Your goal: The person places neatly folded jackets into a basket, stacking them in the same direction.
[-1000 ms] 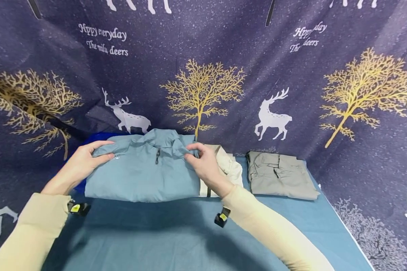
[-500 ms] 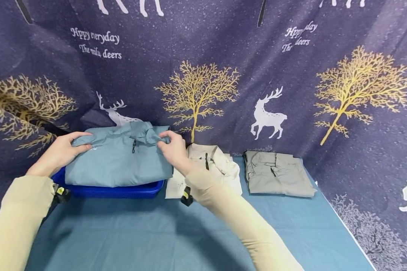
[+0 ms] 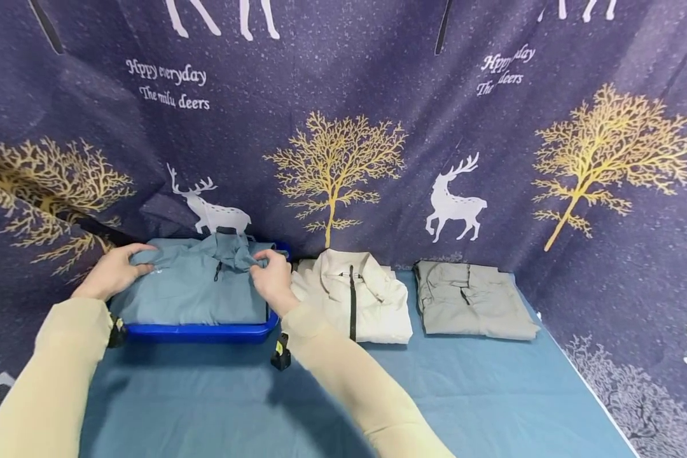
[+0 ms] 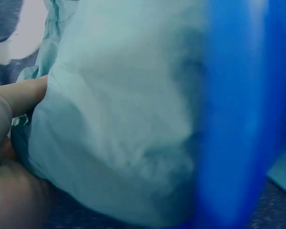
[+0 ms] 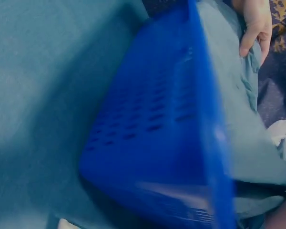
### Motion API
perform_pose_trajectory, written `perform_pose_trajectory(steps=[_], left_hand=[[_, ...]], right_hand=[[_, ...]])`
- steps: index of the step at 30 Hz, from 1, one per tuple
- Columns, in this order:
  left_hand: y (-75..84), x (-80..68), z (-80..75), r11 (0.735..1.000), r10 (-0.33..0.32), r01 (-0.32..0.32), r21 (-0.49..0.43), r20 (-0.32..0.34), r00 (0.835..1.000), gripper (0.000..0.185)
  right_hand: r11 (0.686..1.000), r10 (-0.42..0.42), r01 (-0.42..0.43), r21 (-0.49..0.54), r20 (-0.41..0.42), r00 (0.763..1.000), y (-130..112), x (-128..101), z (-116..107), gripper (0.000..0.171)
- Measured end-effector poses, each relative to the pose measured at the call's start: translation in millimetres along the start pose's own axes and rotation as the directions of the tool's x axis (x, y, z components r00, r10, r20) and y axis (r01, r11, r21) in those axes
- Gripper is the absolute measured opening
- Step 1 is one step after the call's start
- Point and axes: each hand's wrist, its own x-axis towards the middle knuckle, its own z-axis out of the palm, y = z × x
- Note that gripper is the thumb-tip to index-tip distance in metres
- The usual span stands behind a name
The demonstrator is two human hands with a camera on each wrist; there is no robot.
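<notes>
Both hands (image 3: pixel 111 272) (image 3: pixel 271 280) grip the blue jacket (image 3: pixel 194 292) (right wrist alone shows basket (image 5: pixel 152 138) slots).

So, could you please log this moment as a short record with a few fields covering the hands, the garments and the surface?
left hand: left hand grips the left edge of the folded blue-grey jacket
right hand: right hand grips the jacket's right side near the collar
container: blue basket, with the jacket lying in it
other garments: folded cream jacket right of the basket; folded grey-green garment further right
surface: blue cloth over the table
backdrop: dark curtain printed with deer and gold trees
</notes>
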Motion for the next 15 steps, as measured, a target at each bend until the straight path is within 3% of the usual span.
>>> perform_pose_trajectory(steps=[8,15], left_hand=[[-19.4,4.2,31.7,0.993,0.030,-0.031,0.111,0.012,0.999,0.045],[-27.9,5.6,42.3,0.983,0.024,-0.041,0.181,0.096,0.995,0.045]], right_hand=[[0.991,0.071,-0.063,-0.121,0.059,0.996,7,-11,12,0.015],[0.943,0.112,-0.051,-0.328,0.170,0.979,1,-7,17,0.017]])
